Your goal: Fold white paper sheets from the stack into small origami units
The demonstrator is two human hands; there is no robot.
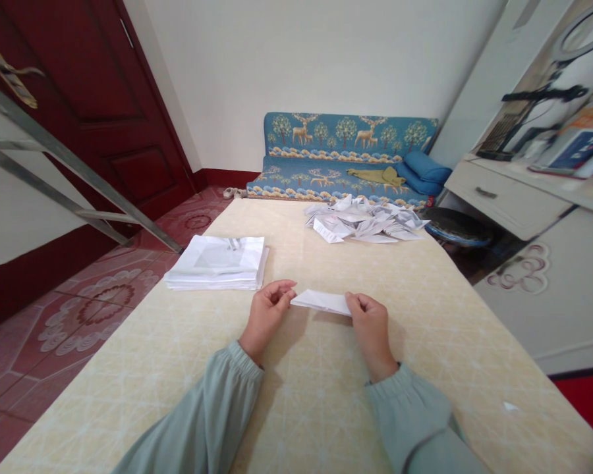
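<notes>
Between my hands is a folded sheet of white paper [322, 301], narrow and long, with a slanted left end. My right hand [370, 322] pinches its right end between thumb and fingers. At the pointed left end, my left hand [269, 313] has its thumb and fingertips closed on the paper's tip. Just beyond my left hand lies a stack of white paper sheets [217, 263]. Farther off, to the right, is a loose heap of folded papers [366, 220], some with print showing.
A pale yellow patterned cloth covers the table [306, 395]. A small white scrap [510, 407] lies near its right edge. Behind it stands a blue sofa [326, 135]. A metal ladder [79, 171] leans at the left, and a white cabinet [548, 263] is at the right beside a round stool [457, 227].
</notes>
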